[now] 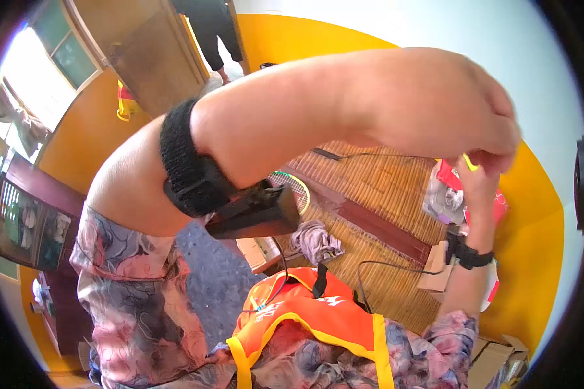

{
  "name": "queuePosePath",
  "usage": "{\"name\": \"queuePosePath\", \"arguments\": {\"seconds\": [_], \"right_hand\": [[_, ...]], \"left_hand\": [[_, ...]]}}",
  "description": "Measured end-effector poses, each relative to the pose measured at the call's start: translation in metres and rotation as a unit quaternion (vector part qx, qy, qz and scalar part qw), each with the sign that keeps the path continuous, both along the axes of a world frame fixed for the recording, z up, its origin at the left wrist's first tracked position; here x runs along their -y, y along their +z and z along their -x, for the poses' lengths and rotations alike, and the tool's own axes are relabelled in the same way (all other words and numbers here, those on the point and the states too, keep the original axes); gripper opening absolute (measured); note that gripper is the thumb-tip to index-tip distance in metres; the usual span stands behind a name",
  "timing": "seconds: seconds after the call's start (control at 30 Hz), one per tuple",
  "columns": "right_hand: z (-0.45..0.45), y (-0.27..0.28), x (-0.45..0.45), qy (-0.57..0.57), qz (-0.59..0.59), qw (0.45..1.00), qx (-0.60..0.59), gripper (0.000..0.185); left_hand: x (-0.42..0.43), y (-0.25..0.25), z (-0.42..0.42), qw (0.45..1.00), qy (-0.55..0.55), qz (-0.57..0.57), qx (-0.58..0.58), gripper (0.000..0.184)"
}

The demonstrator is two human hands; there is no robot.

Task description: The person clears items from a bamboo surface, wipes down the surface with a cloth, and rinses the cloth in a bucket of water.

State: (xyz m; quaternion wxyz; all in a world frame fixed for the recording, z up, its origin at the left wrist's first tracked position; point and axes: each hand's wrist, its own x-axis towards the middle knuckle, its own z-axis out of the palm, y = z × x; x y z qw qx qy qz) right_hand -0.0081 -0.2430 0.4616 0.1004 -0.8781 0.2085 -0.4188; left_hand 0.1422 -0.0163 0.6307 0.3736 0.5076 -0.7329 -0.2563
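Vest: right up close at bottom center, orange vest (350, 327) with yellow trim, over a floral shirt (133, 292).
Left arm: sweeps from the left edge across the upper middle, with a black strap (180, 152) around it and a dark box (266, 212) hanging below.
Left hand (457, 107): upper right, back of it toward us. Fingers look curled over, but most of the grip is hidden, so can't tell how closed it is.
Right hand (480, 185): just under the left one, black band (475, 259) at the wrist. Fingers mostly covered, so can't tell how open that grip is either.
Yellow thing (472, 163): small bit poking out where the hands meet, right of center. No clue which hand has it.
Mat: bamboo mat (363, 178) mid-frame, with a racket (296, 187) and a crumpled cloth (315, 241) near its left side.
Right side stuff: clear plastic box (436, 204) behind the right hand, cardboard box (490, 360) in the lower right corner.
Doorway: top left of center, another person's dark trousers (209, 29) beside a brown door (149, 58).
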Motion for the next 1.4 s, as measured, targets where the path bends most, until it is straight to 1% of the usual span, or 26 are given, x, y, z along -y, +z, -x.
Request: {"name": "queuePosePath", "arguments": {"seconds": [0.03, 0.1, 0.23, 0.3, 0.37, 0.43, 0.57, 0.6, 0.67, 0.7, 0.77, 0.8, 0.83, 0.9, 0.97, 1.03, 1.07, 1.13, 1.17, 1.2, 1.23, 1.27, 1.3, 1.33, 1.37, 1.4], "right_hand": [[0.013, 0.009, 0.004, -0.126, 0.142, 0.977, -0.097, 0.038], [0.040, 0.010, 0.004, -0.182, -0.012, 0.895, -0.406, 0.033], [0.092, 0.017, -0.012, -0.136, 0.048, 0.922, -0.359, 0.019], [0.107, 0.043, -0.020, -0.186, 0.038, 0.903, -0.385, 0.022], [0.131, 0.051, -0.020, -0.206, 0.099, 0.907, -0.354, 0.027], [0.157, 0.061, -0.020, -0.228, 0.163, 0.903, -0.325, 0.033], [0.210, 0.090, -0.013, -0.280, 0.170, 0.919, -0.218, 0.035], [0.216, 0.103, -0.013, -0.298, 0.184, 0.918, -0.186, 0.033], [0.230, 0.118, -0.023, -0.355, 0.168, 0.906, -0.156, 0.034], [0.241, 0.124, -0.025, -0.380, 0.174, 0.896, -0.150, 0.034], [0.287, 0.136, -0.014, -0.430, 0.186, 0.870, -0.154, 0.032], [0.311, 0.142, -0.009, -0.454, 0.262, 0.830, -0.189, 0.033], [0.325, 0.141, -0.010, -0.457, 0.264, 0.828, -0.191, 0.033], [0.346, 0.137, -0.015, -0.461, 0.108, 0.873, -0.118, 0.035], [0.354, 0.111, -0.011, -0.393, -0.017, 0.912, -0.118, 0.040], [0.275, 0.056, -0.033, -0.292, -0.185, 0.932, -0.108, 0.045], [0.219, 0.020, -0.051, -0.220, -0.273, 0.931, -0.104, 0.048], [0.110, -0.043, -0.084, -0.051, -0.425, 0.898, -0.103, 0.053], [0.068, -0.064, -0.093, 0.018, -0.476, 0.873, -0.104, 0.063], [0.025, -0.085, -0.103, 0.083, -0.530, 0.837, -0.106, 0.073], [-0.018, -0.105, -0.113, 0.140, -0.582, 0.793, -0.111, 0.084], [-0.050, -0.158, -0.097, 0.207, -0.445, 0.846, -0.210, 0.084], [-0.085, -0.152, -0.117, 0.235, -0.369, 0.871, -0.225, 0.074], [-0.119, -0.146, -0.136, 0.257, -0.287, 0.893, -0.233, 0.063], [-0.154, -0.140, -0.155, 0.273, -0.205, 0.910, -0.234, 0.053], [-0.175, -0.134, -0.168, 0.289, -0.418, 0.841, -0.185, 0.044]], "left_hand": [[-0.004, -0.004, -0.010, 1.000, 0.007, -0.007, -0.015, 0.028], [-0.010, -0.021, -0.023, 0.992, 0.063, -0.106, 0.005, 0.028], [0.001, -0.131, -0.049, 0.996, 0.014, -0.093, 0.012, 0.030], [0.003, -0.209, -0.049, 0.978, 0.089, -0.105, -0.157, 0.042], [0.008, -0.270, -0.051, 0.968, 0.110, -0.197, -0.106, 0.061], [0.013, -0.354, -0.040, 0.970, 0.232, -0.067, -0.022, 0.067], [0.033, -0.451, -0.050, 0.932, 0.329, -0.152, -0.023, 0.070], [0.037, -0.468, -0.066, 0.928, 0.328, -0.178, -0.017, 0.064], [0.032, -0.498, -0.096, 0.923, 0.335, -0.142, 0.126, 0.048], [0.024, -0.507, -0.111, 0.903, 0.336, -0.077, 0.257, 0.039], [0.014, -0.505, -0.138, 0.857, 0.430, -0.179, 0.220, 0.021], [0.008, -0.505, -0.152, 0.828, 0.519, -0.164, 0.137, 0.017], [0.005, -0.506, -0.164, 0.785, 0.599, -0.148, 0.050, 0.014], [0.013, -0.481, -0.194, 0.789, 0.607, -0.088, 0.003, 0.011], [0.034, -0.398, -0.189, 0.832, 0.554, 0.034, 0.010, 0.010], [0.061, -0.322, -0.161, 0.836, 0.519, 0.176, 0.021, 0.008], [0.067, -0.291, -0.147, 0.865, 0.468, 0.182, 0.016, 0.011], [0.071, -0.255, -0.108, 0.870, 0.429, 0.243, 0.018, 0.012], [0.066, -0.246, -0.090, 0.898, 0.400, 0.183, 0.023, 0.012], [0.065, -0.248, -0.077, 0.905, 0.374, 0.199, 0.033, 0.012], [0.051, -0.237, -0.062, 0.926, 0.360, 0.085, 0.074, 0.010], [0.048, -0.252, -0.052, 0.935, 0.318, 0.117, 0.102, 0.008], [0.037, -0.258, -0.041, 0.939, 0.304, 0.070, 0.142, 0.008], [0.019, -0.254, -0.036, 0.919, 0.284, 0.034, 0.271, 0.010], [0.010, -0.271, -0.041, 0.955, 0.237, 0.073, 0.165, 0.011], [0.005, -0.294, -0.043, 0.916, 0.340, 0.042, 0.209, 0.013]]}}
